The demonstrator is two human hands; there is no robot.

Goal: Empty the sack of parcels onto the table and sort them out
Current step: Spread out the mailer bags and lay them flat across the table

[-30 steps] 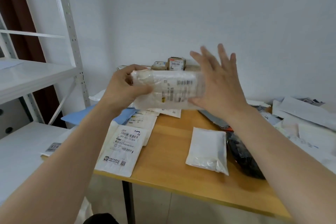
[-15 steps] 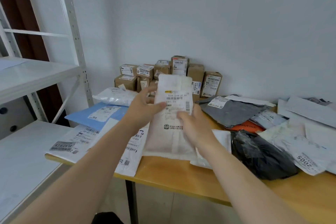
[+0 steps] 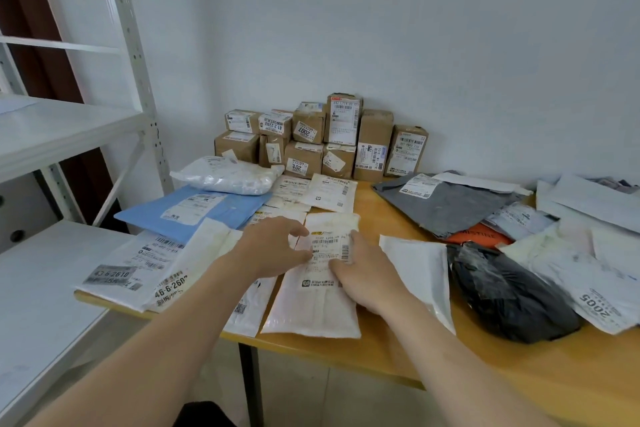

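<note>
Fingers (image 3: 294, 229) of the left hand (image 3: 273, 248) are curled onto the left edge of a white parcel (image 3: 311, 308), pinching it against the thumb. The right hand (image 3: 372, 274) grasps the opposite edge, its thumb laid across the printed label. The parcel lies flat near the front edge of the bench (image 3: 381, 354). Both hands cover the sides of its label, and the small print is too blurred to read. The left forearm crosses a pile of overlapping white mailers (image 3: 138, 263), so their edges are hard to tell apart. Just beside the parcel on the right lies a padded white envelope (image 3: 419, 267), its near corner hidden by the right wrist. Past it sits a crumpled black bag (image 3: 509, 298). An orange packet (image 3: 478, 236) is mostly buried between a grey bag (image 3: 446, 204) and a heap of pale bags (image 3: 588, 274) that the frame edge cuts off. To the left, a blue envelope (image 3: 207, 208) carries a crinkled clear bag (image 3: 228, 175) on its far end. Small flat packets (image 3: 329, 191) lie beyond the held parcel. Behind them, cardboard boxes (image 3: 322, 139) are stacked against the white wall (image 3: 415, 28). The bench is pale wood on a dark leg (image 3: 249, 388). A white metal shelf rack (image 3: 52, 135) stands at its left.
</note>
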